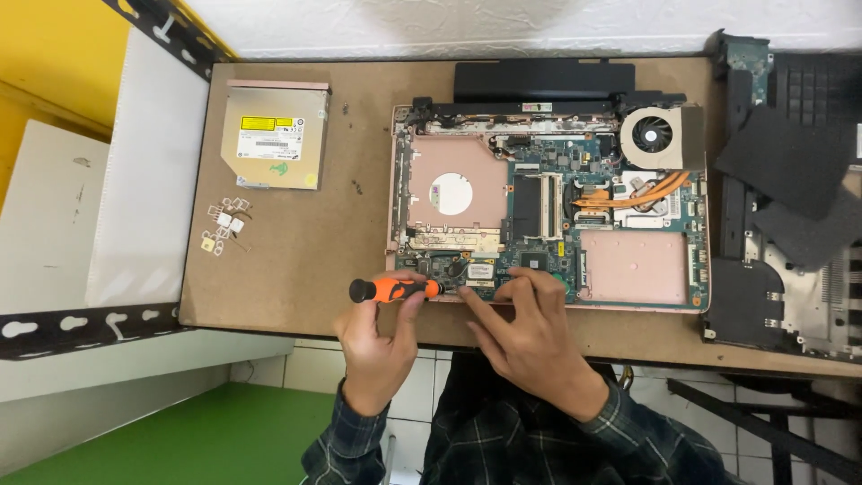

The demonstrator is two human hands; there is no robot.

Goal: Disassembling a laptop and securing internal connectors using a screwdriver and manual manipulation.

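Plaid sleeves (575, 440) lead to both hands. The left hand (377, 337) is closed around an orange-handled screwdriver (395, 289), lying level, its tip at the near edge of the opened laptop base (548, 211). The right hand (534, 332) rests there, fingers spread on the circuit board, gripping nothing. An optical drive (274, 135) lies farther left on the desk (296, 260).

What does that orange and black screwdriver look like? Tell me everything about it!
The screwdriver has a chunky orange handle with a black rounded cap at its left end. It looks like plastic with a rubbery grip. It lies nearly flat, pointing right toward the front edge of the opened laptop. The left hand grips the handle from below. The right hand rests by its tip, which is hidden.
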